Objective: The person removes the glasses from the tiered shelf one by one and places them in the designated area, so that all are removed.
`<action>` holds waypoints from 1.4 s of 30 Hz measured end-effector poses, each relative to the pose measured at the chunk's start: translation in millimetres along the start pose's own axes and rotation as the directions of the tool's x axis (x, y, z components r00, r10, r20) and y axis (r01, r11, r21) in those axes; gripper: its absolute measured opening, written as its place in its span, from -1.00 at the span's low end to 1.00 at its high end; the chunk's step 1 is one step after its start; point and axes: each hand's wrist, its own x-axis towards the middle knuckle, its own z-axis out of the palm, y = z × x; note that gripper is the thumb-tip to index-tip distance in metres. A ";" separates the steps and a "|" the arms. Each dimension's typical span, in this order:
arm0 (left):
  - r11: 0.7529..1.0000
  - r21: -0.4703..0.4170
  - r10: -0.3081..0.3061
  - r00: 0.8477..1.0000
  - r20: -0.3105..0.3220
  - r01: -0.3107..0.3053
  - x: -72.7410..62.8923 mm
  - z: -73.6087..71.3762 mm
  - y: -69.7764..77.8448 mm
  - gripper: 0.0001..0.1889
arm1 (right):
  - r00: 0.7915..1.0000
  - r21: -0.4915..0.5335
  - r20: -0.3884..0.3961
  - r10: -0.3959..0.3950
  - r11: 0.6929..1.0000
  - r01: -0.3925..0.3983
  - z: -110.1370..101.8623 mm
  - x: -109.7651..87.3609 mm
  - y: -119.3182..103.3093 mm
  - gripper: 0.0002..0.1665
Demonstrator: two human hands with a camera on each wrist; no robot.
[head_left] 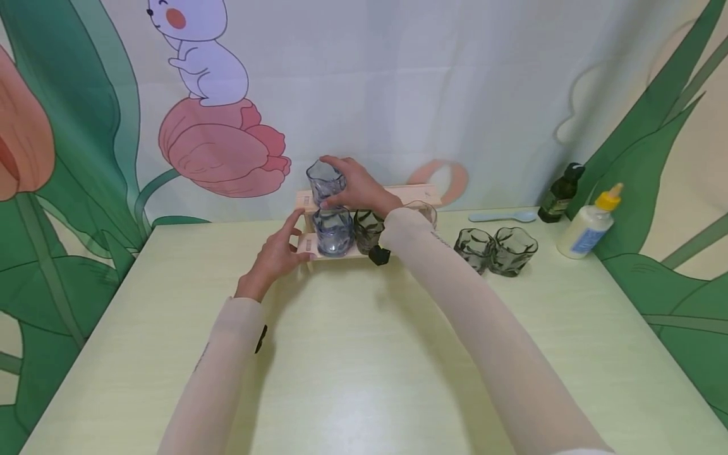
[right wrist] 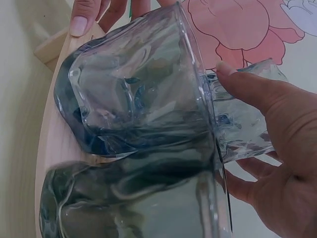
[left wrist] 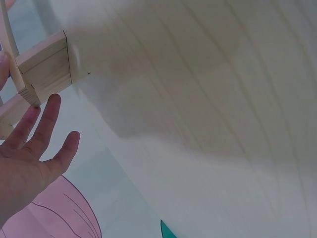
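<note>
A small two-step wooden rack [head_left: 412,193] stands at the back of the table against the printed backdrop. My right hand [head_left: 359,186] grips a clear bluish glass [head_left: 325,181] at the rack's upper step, thumb low and fingers near the rim. In the right wrist view that glass [right wrist: 247,111] is partly hidden behind another bluish glass [right wrist: 131,94]. This other glass [head_left: 333,232] sits on the lower step, with a dark grey glass [head_left: 368,229] beside it. My left hand [head_left: 275,258] holds the lower step's left end between thumb and fingers; some fingers [left wrist: 47,121] spread out.
An amber-tinted glass [head_left: 428,213] shows partly behind my right sleeve. Two grey glasses [head_left: 513,251] stand right of the rack. Further back lie a light blue spoon [head_left: 503,217], a dark bottle [head_left: 560,194] and a white bottle with a yellow cap [head_left: 588,224].
</note>
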 end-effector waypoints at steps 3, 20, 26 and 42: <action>1.000 0.004 0.026 1.000 -0.014 -0.026 -0.6 0.0 -1.0 0.06 | 1.000 0.011 0.001 -0.003 1.000 0.003 1.3 2.5 1.4 0.11; 0.999 0.002 0.032 0.999 -0.004 -0.032 0.1 -0.1 -0.9 0.06 | 0.999 0.041 -0.018 0.028 0.999 -0.028 3.3 5.0 1.6 0.11; 1.000 0.008 0.024 1.000 -0.008 -0.024 -0.3 -0.1 -0.5 0.07 | 0.998 0.026 -0.008 0.065 0.998 -0.065 1.6 6.9 -1.7 0.15; 1.000 0.003 0.019 1.000 -0.004 -0.019 0.3 0.5 -1.3 0.08 | 0.997 0.043 -0.055 0.052 0.998 -0.050 4.2 7.3 2.8 0.14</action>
